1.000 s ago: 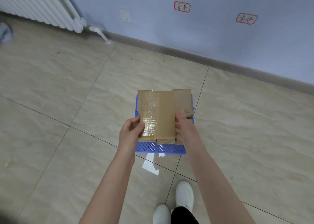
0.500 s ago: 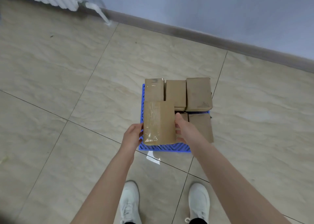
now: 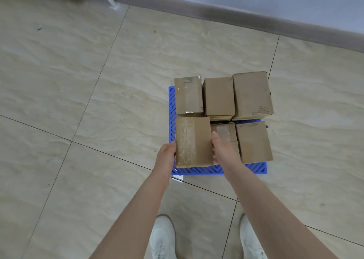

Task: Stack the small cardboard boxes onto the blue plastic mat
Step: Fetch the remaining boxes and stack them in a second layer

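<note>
On a tiled floor near a grey baseboard (image 3: 236, 20), a person lowers a taped cardboard box (image 3: 194, 141) into the near-left corner of a blue plastic mat (image 3: 199, 170). The left hand (image 3: 167, 153) presses the box's left side and the right hand (image 3: 221, 150) its right side, so the box is clamped between them; the fingers themselves are mostly hidden behind it. Five boxes already sit on the mat: three in the far row (image 3: 218, 96) and two to the right in the near row (image 3: 254, 141). The step in hand appears to be placement of a sixth box, completing the layer. The next move likely calls for settling it flat, then easing both hands out sideways. Room is tight on the right, where the right hand lies against the neighbouring near-middle box (image 3: 226, 133), and at the far edge, just beside the far-left box (image 3: 189, 96). The left side and near edge stand open, with bare floor (image 3: 78, 101) beyond and white shoes (image 3: 163, 237) well back.
</note>
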